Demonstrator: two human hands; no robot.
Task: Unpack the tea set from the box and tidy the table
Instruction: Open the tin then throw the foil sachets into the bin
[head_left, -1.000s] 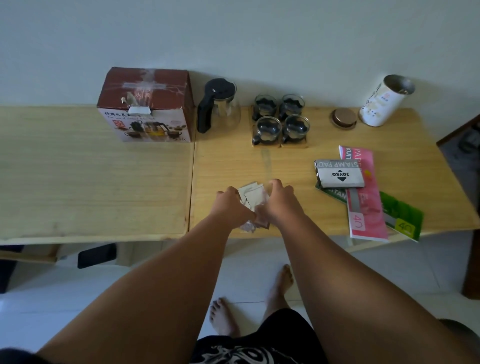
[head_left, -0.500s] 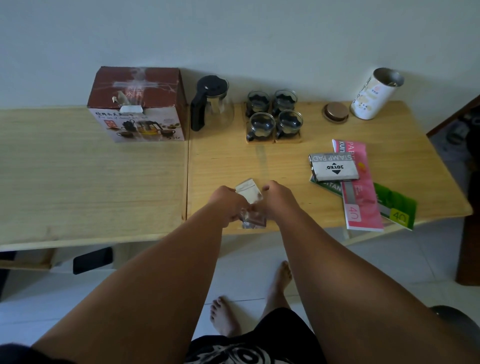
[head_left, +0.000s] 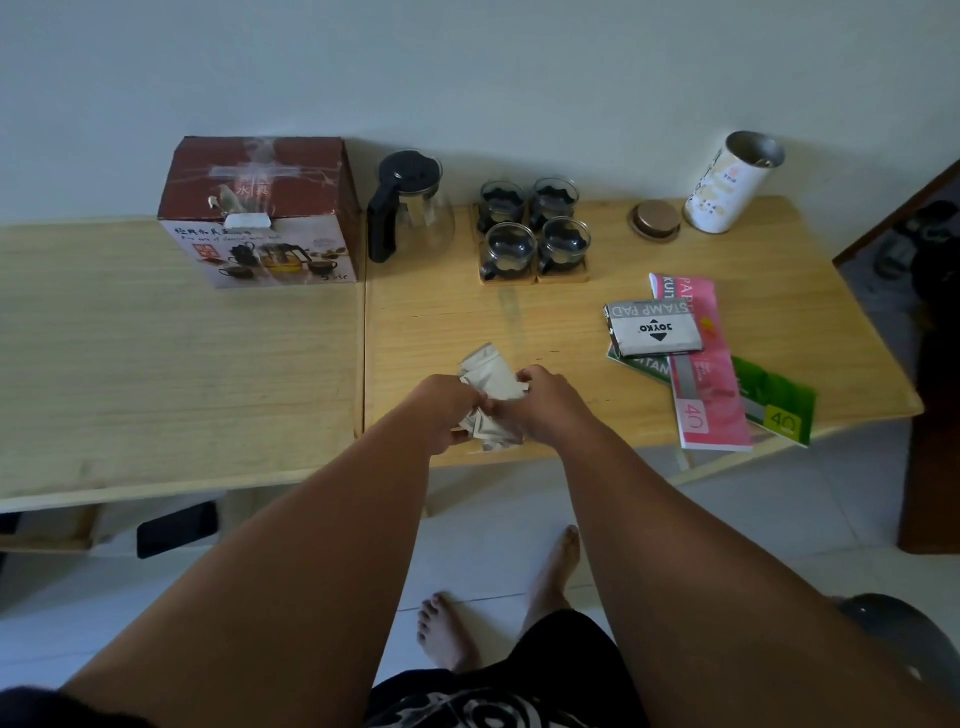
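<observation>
Over the last second you drew the loose packing paper (head_left: 492, 375) together; it sat bunched tighter than before. Your left hand (head_left: 441, 410) and right hand (head_left: 550, 405) both gripped the wad, fingers curled round it, at the near edge of the bench (head_left: 441, 312).

The glass teapot (head_left: 410, 208) and four glass cups (head_left: 535, 228) stood at the far side, just right of the tea set box (head_left: 260, 208).

Judgement: unpacking looked finished. Tidying remained, with the wrapping still to be disposed of.
</observation>
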